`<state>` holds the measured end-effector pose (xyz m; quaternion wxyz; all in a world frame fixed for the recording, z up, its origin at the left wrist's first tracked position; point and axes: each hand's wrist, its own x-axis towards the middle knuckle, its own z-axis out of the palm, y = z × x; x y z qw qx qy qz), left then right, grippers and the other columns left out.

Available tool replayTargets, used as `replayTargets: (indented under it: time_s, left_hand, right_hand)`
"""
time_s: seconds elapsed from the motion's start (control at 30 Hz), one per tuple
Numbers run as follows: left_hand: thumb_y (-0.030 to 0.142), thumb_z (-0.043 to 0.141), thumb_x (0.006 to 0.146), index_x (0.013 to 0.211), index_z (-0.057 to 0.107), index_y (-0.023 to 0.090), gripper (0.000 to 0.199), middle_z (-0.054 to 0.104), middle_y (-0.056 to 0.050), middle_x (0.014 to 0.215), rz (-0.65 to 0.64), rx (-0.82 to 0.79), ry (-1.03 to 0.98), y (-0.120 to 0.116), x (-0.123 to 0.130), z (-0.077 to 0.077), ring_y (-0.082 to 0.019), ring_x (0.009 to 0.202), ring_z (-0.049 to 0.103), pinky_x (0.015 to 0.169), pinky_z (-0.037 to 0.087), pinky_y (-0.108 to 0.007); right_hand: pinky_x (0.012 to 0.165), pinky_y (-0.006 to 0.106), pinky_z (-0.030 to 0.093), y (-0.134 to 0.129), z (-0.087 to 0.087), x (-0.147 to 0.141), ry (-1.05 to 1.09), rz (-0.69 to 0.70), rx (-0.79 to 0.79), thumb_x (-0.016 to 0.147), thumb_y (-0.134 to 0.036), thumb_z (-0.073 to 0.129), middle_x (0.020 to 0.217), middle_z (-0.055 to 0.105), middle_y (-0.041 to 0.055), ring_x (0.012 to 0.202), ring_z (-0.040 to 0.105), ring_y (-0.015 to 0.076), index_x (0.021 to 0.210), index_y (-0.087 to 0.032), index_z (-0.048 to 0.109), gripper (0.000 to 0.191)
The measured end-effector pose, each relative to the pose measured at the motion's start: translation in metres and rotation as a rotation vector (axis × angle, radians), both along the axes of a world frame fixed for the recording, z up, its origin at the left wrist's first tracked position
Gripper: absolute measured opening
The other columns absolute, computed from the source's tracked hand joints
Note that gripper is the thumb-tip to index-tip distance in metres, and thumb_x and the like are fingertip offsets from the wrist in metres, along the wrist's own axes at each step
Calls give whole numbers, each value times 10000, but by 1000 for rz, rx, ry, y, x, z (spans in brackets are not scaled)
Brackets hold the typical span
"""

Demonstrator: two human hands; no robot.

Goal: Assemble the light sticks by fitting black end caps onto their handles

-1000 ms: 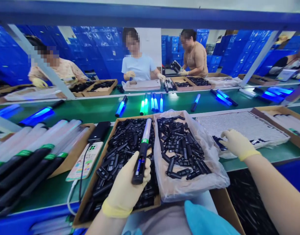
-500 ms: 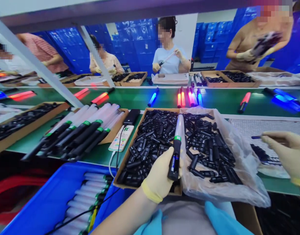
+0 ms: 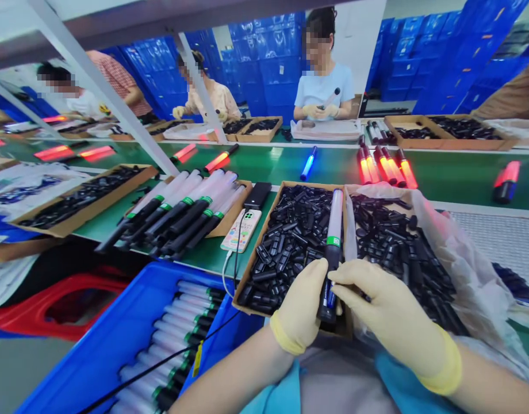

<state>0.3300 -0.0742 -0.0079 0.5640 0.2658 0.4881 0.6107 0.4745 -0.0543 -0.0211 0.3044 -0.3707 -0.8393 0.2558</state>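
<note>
Gloved hands: The left hand [image 3: 299,302] wraps the black handle of a light stick [image 3: 332,247]; the right hand [image 3: 387,310] brings thumb and fingertips together at its open slot, where a shiny blue cylinder [image 3: 330,299] shows; whether they grip it cannot be told.
Light stick: Frosted tube uppermost, green band at mid-length, held before the cardboard tray [image 3: 256,244].
Blue tub: Smooth plastic tub [image 3: 75,356] holds rows of banded sticks [image 3: 176,328]; a thin black cable [image 3: 158,363] slants across.
Trays: Small black parts [image 3: 290,230] heap the cardboard; crinkled film [image 3: 471,264] lines its neighbor.
Desk: Patterned phone [image 3: 242,231] and piled sticks [image 3: 191,207] lie on the green desk [image 3: 210,253].
Belt: Glowing red sticks [image 3: 387,167] dot the green belt [image 3: 264,158].
Backdrop: A white post [image 3: 100,86] cuts across the view of co-workers [image 3: 322,89] and blue crates [image 3: 264,63].
</note>
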Motion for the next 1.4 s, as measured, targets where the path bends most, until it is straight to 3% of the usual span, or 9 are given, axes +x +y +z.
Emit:
replayTargets:
  time_s: [0.13, 0.27, 0.4, 0.53, 0.73, 0.97, 1.2, 1.3, 1.4]
  left_hand:
    - [412, 751, 720, 683, 645, 204, 236, 681, -46, 769, -1, -66, -70, 1, -11, -14, -235, 906, 643, 753, 541, -317]
    - [495, 742, 719, 784, 671, 163, 346, 686, -63, 802, 5, -49, -162, -1, -25, -33, -212, 843, 643, 704, 519, -288]
    - [525, 679, 788, 844, 646, 151, 380, 656, -38, 771, -33, -33, -178, -6, -39, -39, -149, 685, 604, 554, 457, -230]
    - [483, 639, 836, 868, 626, 153, 331, 608, -5, 707, -70, -34, -126, -11, -48, -34, -95, 529, 506, 470, 411, -204]
    - [512, 588, 854, 787, 574, 153, 366, 560, -5, 586, -78, -133, -147, -13, -50, -34, -98, 468, 485, 443, 403, -197]
    - [497, 596, 867, 903, 630, 155, 346, 594, -3, 689, -79, -68, -88, -14, -53, -37, -89, 494, 486, 459, 417, -203]
    - [422, 651, 852, 857, 648, 145, 277, 596, 8, 723, 4, 11, -145, -17, -56, -40, -75, 569, 505, 575, 456, -198]
    - [436, 619, 870, 941, 660, 119, 327, 614, -16, 723, 29, 10, -98, -18, -72, -34, -74, 526, 497, 516, 437, -190]
    - [449, 555, 906, 1002, 637, 116, 357, 570, -7, 637, 150, -7, -128, -17, -101, -23, -74, 463, 468, 422, 368, -163]
  right_hand:
    - [858, 408, 491, -5, -8, -12, -134, 75, 254, 973, -225, 451, 1109, 573, 118, 995, 546, 230, 1255, -184, 591, 318]
    - [862, 456, 497, -6, -7, -26, -185, 119, 306, 958, -206, 456, 1140, 545, 130, 1034, 521, 261, 1251, -169, 580, 321]
    - [935, 386, 501, -5, -7, -41, -21, 126, 131, 919, -155, 507, 1200, 535, 97, 1107, 532, 216, 1225, -202, 552, 313]
    - [750, 239, 527, -2, -9, -52, 126, 35, -67, 905, -138, 558, 1046, 611, 7, 837, 606, 114, 1072, -240, 562, 196]
    - [803, 262, 491, 5, -6, -56, 76, -23, 124, 886, -133, 577, 948, 641, -11, 868, 614, 133, 947, -213, 589, 102]
    - [723, 227, 525, -1, -2, -54, 98, 8, -199, 880, -198, 621, 888, 682, -49, 775, 652, 107, 986, -248, 631, 117]
    - [864, 407, 509, -11, -10, -65, -70, 168, 256, 947, -182, 476, 1076, 597, 113, 1007, 573, 228, 1143, -148, 628, 250]
    - [957, 440, 478, -6, -6, -61, -95, 216, 324, 953, -191, 458, 1227, 546, 146, 1139, 522, 249, 1282, -143, 577, 353]
    - [1031, 400, 442, 13, -4, -60, -56, 113, 278, 973, -194, 413, 1330, 511, 123, 1222, 493, 216, 1319, -174, 562, 377]
